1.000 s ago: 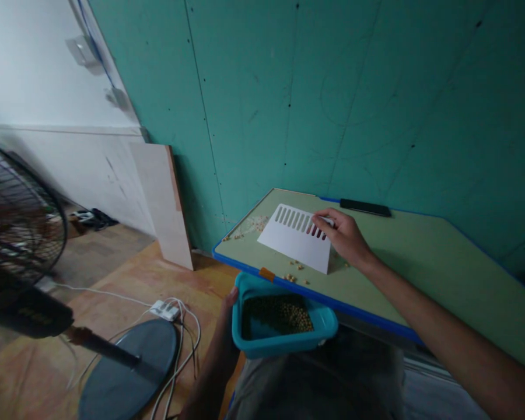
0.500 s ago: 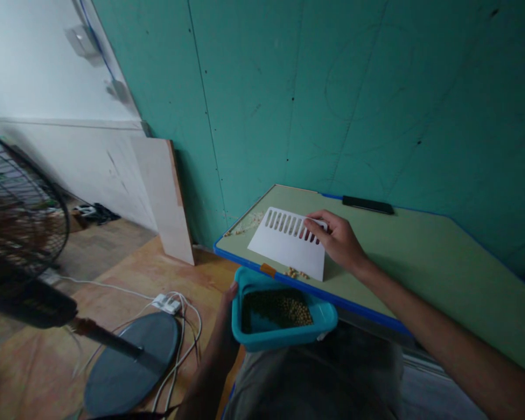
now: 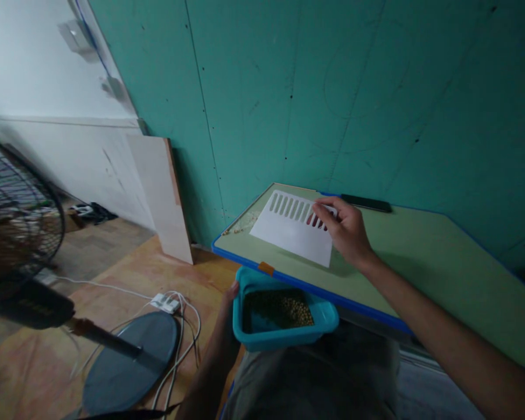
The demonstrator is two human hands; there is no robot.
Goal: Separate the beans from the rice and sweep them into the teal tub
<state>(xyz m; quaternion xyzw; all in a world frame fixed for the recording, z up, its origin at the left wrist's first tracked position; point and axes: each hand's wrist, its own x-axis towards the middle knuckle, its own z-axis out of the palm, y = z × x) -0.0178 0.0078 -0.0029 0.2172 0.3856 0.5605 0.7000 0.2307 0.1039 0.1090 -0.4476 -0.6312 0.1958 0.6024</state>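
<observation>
My right hand point(image 3: 347, 227) pinches the slotted end of a flat white scraper point(image 3: 291, 233), tilted over the pale green tabletop point(image 3: 411, 256). The scraper's straight lower edge appears to be off the surface. Below the table's front edge, my left hand point(image 3: 231, 303) grips the left side of a turquoise tub point(image 3: 284, 339); its thumb shows at the rim and the other fingers are hidden. Inside the tub lie small tan beans point(image 3: 298, 312) and a dark green mass of finer grains point(image 3: 262, 303). A few tan beans point(image 3: 236, 231) and pale crumbs rest at the table's left corner.
A black flat object point(image 3: 366, 203) lies along the table's back edge by the green wall point(image 3: 254, 87). An orange patch point(image 3: 266, 268) marks the blue table edge. On the left stand a fan point(image 3: 30, 291), a power strip with cables point(image 3: 165, 302) and a leaning board point(image 3: 161, 198).
My right hand has raised the scraper up and back from the table's front edge. The beans by that edge are gone from the tabletop. My left hand and the tub stay nearly still.
</observation>
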